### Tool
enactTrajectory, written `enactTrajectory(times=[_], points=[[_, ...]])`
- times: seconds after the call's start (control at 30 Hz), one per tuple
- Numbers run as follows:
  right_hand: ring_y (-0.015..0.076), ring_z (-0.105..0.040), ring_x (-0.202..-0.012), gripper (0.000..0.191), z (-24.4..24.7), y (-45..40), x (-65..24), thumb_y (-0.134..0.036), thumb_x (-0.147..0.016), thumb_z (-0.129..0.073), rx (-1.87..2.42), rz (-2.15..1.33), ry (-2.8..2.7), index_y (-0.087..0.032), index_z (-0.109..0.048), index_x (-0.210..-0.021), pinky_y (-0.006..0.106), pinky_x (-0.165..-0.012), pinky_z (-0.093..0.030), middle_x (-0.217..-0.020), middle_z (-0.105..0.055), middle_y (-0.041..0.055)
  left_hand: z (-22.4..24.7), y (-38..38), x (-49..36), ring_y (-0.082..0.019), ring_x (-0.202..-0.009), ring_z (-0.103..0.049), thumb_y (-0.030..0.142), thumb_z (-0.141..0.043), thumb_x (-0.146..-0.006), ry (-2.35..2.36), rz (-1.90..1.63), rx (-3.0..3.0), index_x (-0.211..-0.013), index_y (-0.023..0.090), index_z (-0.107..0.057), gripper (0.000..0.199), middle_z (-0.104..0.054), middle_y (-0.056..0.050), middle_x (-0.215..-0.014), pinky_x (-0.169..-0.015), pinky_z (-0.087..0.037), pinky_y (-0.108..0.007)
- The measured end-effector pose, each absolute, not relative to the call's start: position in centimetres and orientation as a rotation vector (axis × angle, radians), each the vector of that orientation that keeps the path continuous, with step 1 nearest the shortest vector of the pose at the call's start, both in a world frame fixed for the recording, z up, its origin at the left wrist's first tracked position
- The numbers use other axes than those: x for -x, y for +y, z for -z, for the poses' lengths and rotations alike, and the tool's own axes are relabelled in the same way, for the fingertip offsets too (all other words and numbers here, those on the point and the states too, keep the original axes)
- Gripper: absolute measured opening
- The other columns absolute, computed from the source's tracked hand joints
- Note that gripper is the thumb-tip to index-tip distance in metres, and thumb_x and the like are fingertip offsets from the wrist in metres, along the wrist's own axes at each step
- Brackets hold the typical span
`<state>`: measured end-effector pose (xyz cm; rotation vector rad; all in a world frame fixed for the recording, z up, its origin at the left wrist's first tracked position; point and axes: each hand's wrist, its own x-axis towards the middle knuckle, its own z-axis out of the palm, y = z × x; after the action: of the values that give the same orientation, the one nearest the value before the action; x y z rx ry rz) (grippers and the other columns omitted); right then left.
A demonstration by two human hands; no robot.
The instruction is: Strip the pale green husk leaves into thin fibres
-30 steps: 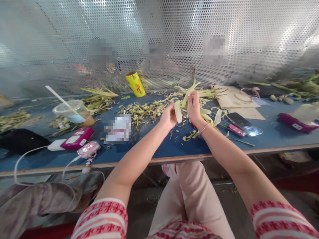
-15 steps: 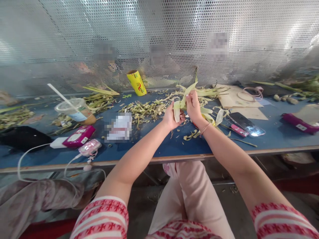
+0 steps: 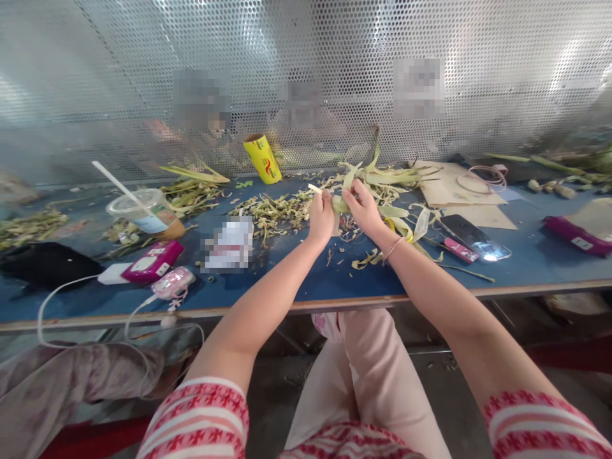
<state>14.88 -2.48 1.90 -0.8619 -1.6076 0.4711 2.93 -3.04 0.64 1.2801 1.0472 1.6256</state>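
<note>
Over the middle of the blue table, my left hand (image 3: 322, 217) is closed on a pale green leaf strip (image 3: 340, 205), which looks like dried leaf or husk. One narrow end of it sticks out above the left fingers. My right hand (image 3: 362, 207) pinches the same strip close beside the left, with a piece rising above the fingers. Behind the right hand lies a heap of long pale leaves (image 3: 401, 176). Short curled leaf scraps (image 3: 282, 213) spread out left of my hands. Loose strips and a yellow band-like thing, partly hidden, lie by my right wrist.
A yellow printed tube (image 3: 262, 159) leans near the perforated metal wall. To the left are a plastic cup (image 3: 148, 210) with a straw, a magenta device (image 3: 152, 261) and white cables. A phone (image 3: 471, 239) and brown cardboard (image 3: 454, 185) lie right. Another person's leg shows lower left.
My left hand has turned and closed over the strip, its fingers now upward. The right hand has shifted slightly left and down, and the strip now runs between both hands.
</note>
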Motion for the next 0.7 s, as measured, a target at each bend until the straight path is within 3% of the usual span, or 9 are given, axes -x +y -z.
enactTrajectory(times=[0.1,0.27,0.5,0.7], points=[[0.0135,-0.04,-0.069,0.05,-1.9,-2.4,-14.6,-0.068,-0.085,-0.054,0.894,-0.529,-1.595,-0.024,-0.036,-0.068,0.029,-0.062,-0.04,-0.069,-0.041,-0.002,-0.7,-3.0,-2.6,-0.015,-0.067,-0.056,0.06,-0.054,-0.091,1.084,-1.694,-1.387,-0.084,0.025,-0.055,0.036,-0.048,0.001,-0.068,-0.068,-0.042,-0.03],[0.0137,-0.04,-0.067,0.042,-1.6,-1.6,-14.7,-0.062,-0.089,-0.052,0.864,-0.514,-1.501,-0.024,-0.044,-0.071,0.031,-0.066,-0.041,-0.068,-0.042,-0.0025,-0.8,-2.7,-2.4,-0.019,-0.082,-0.055,0.061,-0.054,-0.09,1.159,-1.71,-1.498,-0.083,0.024,-0.058,0.038,-0.052,-0.003,-0.073,-0.076,-0.04,-0.031],[0.0139,-0.038,-0.062,0.045,-1.0,-0.4,-15.7,-0.067,-0.089,-0.047,0.924,-0.482,-1.355,-0.025,-0.044,-0.074,0.031,-0.063,-0.038,-0.065,-0.036,-0.0036,-1.3,-3.6,-2.9,-0.018,-0.073,-0.052,0.053,-0.056,-0.092,1.108,-1.632,-1.56,-0.085,0.025,-0.06,0.029,-0.054,-0.003,-0.072,-0.075,-0.043,-0.031],[0.0135,-0.037,-0.063,0.046,-1.4,-1.2,-15.4,-0.068,-0.089,-0.046,0.872,-0.407,-1.445,-0.025,-0.042,-0.075,0.031,-0.064,-0.037,-0.066,-0.039,-0.003,-1.4,-3.1,-2.2,-0.017,-0.068,-0.047,0.044,-0.043,-0.1,1.248,-1.767,-1.558,-0.078,0.024,-0.048,0.031,-0.048,-0.001,-0.069,-0.073,-0.037,-0.033]])
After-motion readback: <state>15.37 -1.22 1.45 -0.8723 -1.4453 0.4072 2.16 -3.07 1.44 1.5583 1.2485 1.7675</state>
